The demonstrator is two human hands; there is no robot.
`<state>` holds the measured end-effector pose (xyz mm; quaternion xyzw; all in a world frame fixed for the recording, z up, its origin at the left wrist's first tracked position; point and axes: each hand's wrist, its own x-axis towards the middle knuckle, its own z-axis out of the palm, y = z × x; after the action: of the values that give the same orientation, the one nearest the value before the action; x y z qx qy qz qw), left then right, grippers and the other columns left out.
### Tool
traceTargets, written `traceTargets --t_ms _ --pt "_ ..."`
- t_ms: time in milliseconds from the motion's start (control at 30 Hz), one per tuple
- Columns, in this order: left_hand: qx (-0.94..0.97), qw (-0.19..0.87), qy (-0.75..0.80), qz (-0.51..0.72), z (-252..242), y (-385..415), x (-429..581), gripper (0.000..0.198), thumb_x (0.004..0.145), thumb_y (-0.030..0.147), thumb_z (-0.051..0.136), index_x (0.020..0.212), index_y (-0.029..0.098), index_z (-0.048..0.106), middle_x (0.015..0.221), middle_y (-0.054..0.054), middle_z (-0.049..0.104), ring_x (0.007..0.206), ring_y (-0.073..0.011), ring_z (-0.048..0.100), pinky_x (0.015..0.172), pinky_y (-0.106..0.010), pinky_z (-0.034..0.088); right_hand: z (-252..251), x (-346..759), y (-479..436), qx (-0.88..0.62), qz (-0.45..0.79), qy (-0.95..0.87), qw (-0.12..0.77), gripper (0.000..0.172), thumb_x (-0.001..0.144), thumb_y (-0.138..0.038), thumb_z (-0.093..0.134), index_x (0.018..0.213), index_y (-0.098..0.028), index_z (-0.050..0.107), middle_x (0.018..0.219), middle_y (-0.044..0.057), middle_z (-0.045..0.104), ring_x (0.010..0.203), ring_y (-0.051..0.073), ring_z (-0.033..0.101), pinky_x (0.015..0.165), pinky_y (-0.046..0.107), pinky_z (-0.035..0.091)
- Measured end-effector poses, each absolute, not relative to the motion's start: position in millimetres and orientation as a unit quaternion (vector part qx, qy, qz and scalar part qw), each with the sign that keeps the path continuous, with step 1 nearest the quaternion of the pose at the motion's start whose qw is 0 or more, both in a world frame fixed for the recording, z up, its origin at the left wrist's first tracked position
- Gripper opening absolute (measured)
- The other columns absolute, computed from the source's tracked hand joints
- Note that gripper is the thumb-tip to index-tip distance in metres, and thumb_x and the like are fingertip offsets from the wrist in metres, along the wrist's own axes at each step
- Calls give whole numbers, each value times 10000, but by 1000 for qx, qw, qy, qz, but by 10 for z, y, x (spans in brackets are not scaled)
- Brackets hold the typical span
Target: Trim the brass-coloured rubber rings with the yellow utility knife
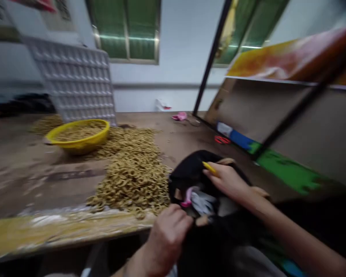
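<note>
A black bag (194, 165) lies open at the table's front edge, beside the heap of small ring-shaped pieces (135, 169). My left hand (170, 234) is closed on the near rim of this bag. Above its opening, my right hand (229, 181) pinches a slim yellow object (210, 168) between thumb and fingers. Blur hides what kind of thing that is. Inside the bag I see a crumpled whitish item (202, 204) and a pink strip (187, 197).
A yellow basin (80, 144) full of similar rings stands left, before an upright grey ridged tray (75, 80). Red-handled scissors (222, 139) and a pink item (179, 116) lie farther back. A dark metal frame (210, 57) and large board (305, 127) rise at the right.
</note>
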<state>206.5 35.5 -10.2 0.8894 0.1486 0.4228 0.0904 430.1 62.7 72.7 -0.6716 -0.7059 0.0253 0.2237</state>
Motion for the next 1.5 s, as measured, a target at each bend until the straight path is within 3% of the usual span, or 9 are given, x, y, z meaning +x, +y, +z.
traceTargets --t_ms 100,200,300,367,533,667,767,1267,1500 --pt "873 136 128 450 -131 409 2048 275 927 93 346 1018 90 606 832 -115 630 869 -208 569 729 -326 535 636 4314 509 -695 90 -688 188 176 873 -281 528 760 -162 592 700 -7 593 643 120 532 614 241 391" --pt "875 120 107 456 -118 471 1967 298 904 49 347 1061 66 600 894 -138 641 925 -215 560 788 -339 534 480 4149 589 -688 122 -695 170 336 749 -485 663 768 -162 572 725 -1 576 663 138 523 583 239 353" --pt "876 112 107 458 -139 491 1959 300 888 31 367 1074 55 601 909 -146 648 945 -217 564 813 -349 536 310 4035 599 -697 114 -697 123 564 599 -544 753 942 -134 574 863 59 603 760 191 562 631 266 388" --pt "875 104 108 460 -163 505 1988 283 892 44 388 1063 65 612 897 -139 660 937 -215 577 804 -341 543 229 4004 572 -703 104 -699 80 624 629 -457 740 1103 -104 540 972 113 603 841 229 582 685 292 415" --pt "879 71 103 460 -175 528 2027 232 926 125 428 1001 97 645 853 -106 691 889 -198 618 775 -306 555 185 4003 548 -697 81 -713 12 508 719 -203 596 1206 -93 500 1028 146 610 899 246 604 701 299 425" --pt "886 52 101 450 -134 513 1979 223 938 145 443 973 96 658 855 -92 708 904 -191 631 792 -285 546 294 4093 577 -706 54 -706 4 251 766 -238 559 998 -144 583 871 94 651 780 215 632 606 270 385" --pt "893 41 98 437 -107 513 1945 237 946 149 436 972 96 666 853 -85 715 898 -184 642 797 -275 543 421 4213 621 -711 28 -702 -14 181 787 -278 551 910 -159 610 817 82 673 752 210 645 571 264 358" --pt "880 55 97 461 0 595 2040 254 943 100 386 1002 82 632 844 -96 712 880 -176 650 836 -316 545 777 4508 784 -728 -73 -677 -75 156 752 -229 574 811 -145 691 761 111 710 736 228 671 563 262 388" --pt "887 129 134 423 68 677 1983 261 888 4 425 1047 83 615 922 -111 676 975 -182 595 855 -315 519 899 4563 958 -716 -71 -689 -80 187 767 -268 561 834 -149 687 745 109 693 730 227 656 553 265 366"
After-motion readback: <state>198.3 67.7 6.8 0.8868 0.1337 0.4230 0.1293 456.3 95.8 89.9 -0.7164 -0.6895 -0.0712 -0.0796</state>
